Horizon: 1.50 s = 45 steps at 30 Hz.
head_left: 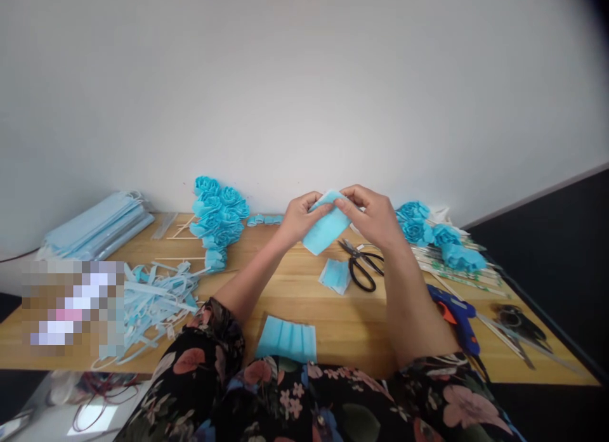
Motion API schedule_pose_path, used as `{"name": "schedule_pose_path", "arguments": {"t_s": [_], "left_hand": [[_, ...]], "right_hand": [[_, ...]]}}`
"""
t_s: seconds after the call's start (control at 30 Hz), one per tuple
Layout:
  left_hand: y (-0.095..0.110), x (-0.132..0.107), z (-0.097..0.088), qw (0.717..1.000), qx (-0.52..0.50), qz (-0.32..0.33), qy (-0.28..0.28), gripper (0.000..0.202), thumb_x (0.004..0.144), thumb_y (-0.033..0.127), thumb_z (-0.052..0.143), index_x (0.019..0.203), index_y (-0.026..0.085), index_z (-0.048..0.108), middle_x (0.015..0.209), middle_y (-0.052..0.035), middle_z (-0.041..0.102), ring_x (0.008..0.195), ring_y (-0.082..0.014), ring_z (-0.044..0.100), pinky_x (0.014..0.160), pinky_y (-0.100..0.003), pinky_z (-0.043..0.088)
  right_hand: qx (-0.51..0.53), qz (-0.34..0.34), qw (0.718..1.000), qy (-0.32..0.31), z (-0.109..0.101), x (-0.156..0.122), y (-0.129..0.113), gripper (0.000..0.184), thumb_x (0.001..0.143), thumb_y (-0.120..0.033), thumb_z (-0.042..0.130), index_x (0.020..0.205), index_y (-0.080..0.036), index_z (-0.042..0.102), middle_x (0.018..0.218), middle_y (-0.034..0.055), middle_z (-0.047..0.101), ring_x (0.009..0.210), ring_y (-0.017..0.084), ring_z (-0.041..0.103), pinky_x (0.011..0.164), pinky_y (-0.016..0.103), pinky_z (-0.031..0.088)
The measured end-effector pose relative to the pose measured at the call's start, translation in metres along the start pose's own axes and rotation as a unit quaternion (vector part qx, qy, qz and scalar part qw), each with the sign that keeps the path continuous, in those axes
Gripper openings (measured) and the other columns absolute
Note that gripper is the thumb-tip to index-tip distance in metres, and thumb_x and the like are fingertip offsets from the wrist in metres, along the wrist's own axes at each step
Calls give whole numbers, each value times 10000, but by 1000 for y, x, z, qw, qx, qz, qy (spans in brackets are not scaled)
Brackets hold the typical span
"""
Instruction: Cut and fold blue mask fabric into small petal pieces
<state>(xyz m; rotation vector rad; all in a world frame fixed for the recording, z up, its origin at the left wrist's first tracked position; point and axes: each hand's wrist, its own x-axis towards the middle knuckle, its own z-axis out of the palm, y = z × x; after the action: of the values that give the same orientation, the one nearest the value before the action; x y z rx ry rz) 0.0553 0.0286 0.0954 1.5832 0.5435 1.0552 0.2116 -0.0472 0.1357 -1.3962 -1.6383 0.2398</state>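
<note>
- Nearest, a pleated blue sheet (288, 342) is partly hidden by the patterned clothing (295, 397); it could be creased or dragged off the table edge if the body were leaned forward.
- At the right, a blue glue gun (457, 315) is laid beside the right forearm (412, 296); whether it is heated cannot be told, but if it is, skin could be burned by a careless sweep.
- At the left, a heap of cut strips (159, 296) is spread near the left sleeve (214, 328), by which loose ends might be snagged.
- Further in, black-handled scissors (362, 264) are left with blades parted, just beside small blue pieces (335, 275); a fingertip could be nicked if they were reached for unseen.
- Above these, a blue sheet (327, 231) is held aloft, its upper edge pinched between thumb and fingers by both the left hand (302, 215) and the right hand (373, 212); it might be torn or skewed by uneven pulling.
- Farthest, blue flowers (221, 217) are bunched near the wall (304, 99); petals could be crushed by an outstretched arm.
</note>
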Motion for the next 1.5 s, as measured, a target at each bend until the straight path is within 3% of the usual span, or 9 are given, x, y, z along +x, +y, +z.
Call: {"name": "schedule_pose_path", "arguments": {"t_s": [0.2, 0.4, 0.5, 0.67, 0.8, 0.9, 1.03, 1.13, 1.5], "left_hand": [[1, -3, 3, 999, 40, 11, -30, 352, 791, 513, 666, 779, 170, 589, 730, 9, 555, 676, -118, 497, 608, -225, 386], [5, -3, -1, 997, 50, -5, -51, 361, 759, 506, 699, 731, 162, 593, 675, 23, 529, 640, -112, 489, 606, -229, 383], [8, -1, -4, 998, 53, 5, -31, 351, 733, 491, 732, 711, 158, 623, 653, 22, 559, 624, -107, 497, 605, -227, 388], [11, 2, -8, 999, -18, -28, 29, 416, 638, 529, 804, 642, 172, 590, 523, 35, 547, 461, -68, 403, 468, -210, 315], [8, 4, -11, 993, -72, -54, 81, 422, 614, 517, 828, 640, 166, 594, 577, 22, 607, 381, -31, 341, 385, -204, 246], [6, 5, -12, 988, -100, -57, 100, 425, 601, 513, 843, 660, 151, 629, 647, 7, 636, 389, -29, 391, 371, -199, 300], [9, 5, -9, 978, -168, -63, 102, 459, 545, 510, 877, 687, 145, 636, 624, 17, 604, 508, -75, 543, 457, -197, 474], [13, 4, -7, 975, -190, -59, 103, 456, 549, 487, 889, 711, 147, 631, 589, 45, 567, 535, -81, 579, 569, -227, 564], [16, 0, -6, 977, -182, -32, 104, 424, 642, 496, 840, 745, 159, 605, 623, 40, 573, 557, -86, 597, 592, -230, 561]], "right_hand": [[-23, -6, 999, 21, 3, -1, -1, 230, 866, -387, 631, 787, -181, 694, 643, -11, 622, 603, 127, 511, 584, 258, 372], [-35, -23, 992, 118, -8, -3, 0, 246, 873, -407, 631, 751, -195, 662, 604, -20, 574, 569, 126, 482, 575, 270, 370], [-26, -15, 984, 176, -18, -4, 1, 284, 889, -454, 612, 758, -204, 636, 596, -22, 537, 560, 127, 455, 548, 270, 353], [-8, 8, 972, 233, -21, -4, 1, 365, 905, -548, 572, 761, -213, 592, 604, -25, 483, 566, 125, 419, 542, 269, 345], [-3, -2, 969, 246, -13, -2, 1, 382, 923, -559, 539, 769, -211, 576, 634, -27, 489, 594, 124, 433, 588, 265, 371], [-24, -8, 967, 252, -9, -2, 3, 395, 935, -565, 511, 771, -211, 570, 644, -30, 493, 615, 125, 442, 621, 258, 386], [-32, -4, 966, 257, -7, -2, 7, 379, 947, -539, 500, 778, -208, 572, 647, -34, 498, 622, 124, 449, 633, 250, 388], [-27, -5, 963, 267, -6, -2, 8, 346, 952, -497, 508, 785, -204, 582, 648, -37, 503, 619, 122, 448, 633, 247, 385], [-35, 2, 957, 287, -4, -2, 5, 351, 952, -496, 489, 791, -203, 597, 612, -42, 460, 585, 123, 410, 598, 250, 364]]}}
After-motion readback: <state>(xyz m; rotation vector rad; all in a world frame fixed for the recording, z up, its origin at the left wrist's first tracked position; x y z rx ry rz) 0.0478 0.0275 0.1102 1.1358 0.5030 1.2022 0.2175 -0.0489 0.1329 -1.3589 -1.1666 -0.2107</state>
